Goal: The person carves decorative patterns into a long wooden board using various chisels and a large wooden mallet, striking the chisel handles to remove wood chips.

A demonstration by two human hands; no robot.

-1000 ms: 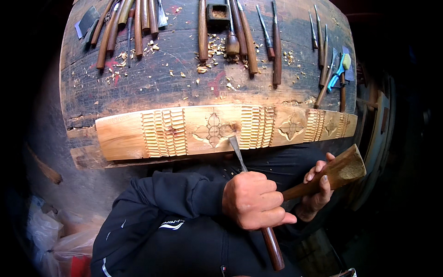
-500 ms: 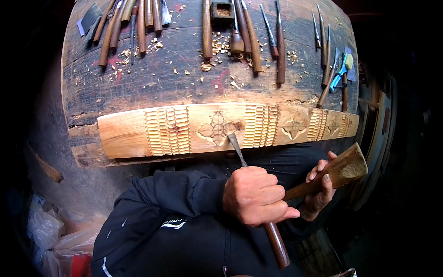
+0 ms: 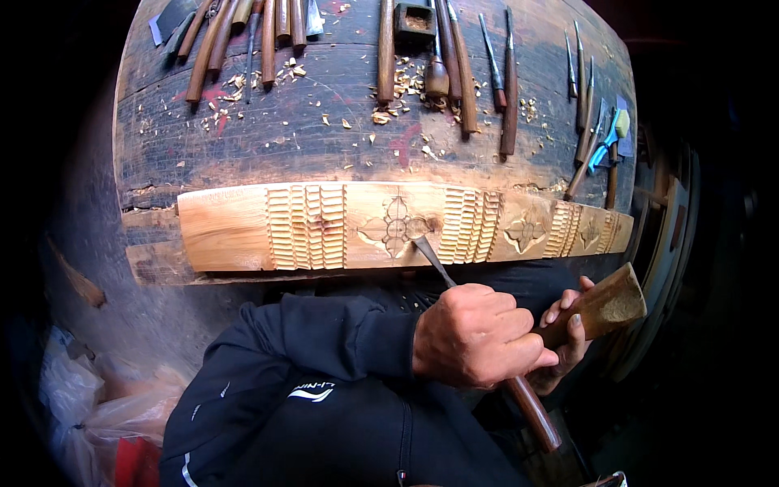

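Observation:
My left hand (image 3: 479, 334) is wrapped round a chisel (image 3: 532, 409) with a dark wooden handle. Its steel blade reaches the light carved board (image 3: 223, 231), at the lower right of the large four-petal motif (image 3: 396, 221). The board carries bands of notched rows (image 3: 307, 227) and smaller petal motifs (image 3: 523, 231). Behind my left hand, my right hand (image 3: 568, 345) grips a tapered wooden mallet (image 3: 604, 304), held raised below the board's right part, with its wide end to the upper right.
The board lies along the near edge of a worn bench (image 3: 268, 154). Along its back lie several chisels (image 3: 509, 97), a square dark block (image 3: 414, 24), wood shavings (image 3: 381, 115) and a blue brush (image 3: 604, 148). A plastic bag (image 3: 97, 406) is at lower left.
My left hand and the chisel's handle have moved to the right, the blade staying by the large motif. The mallet has dropped slightly. The whole view has shifted a little.

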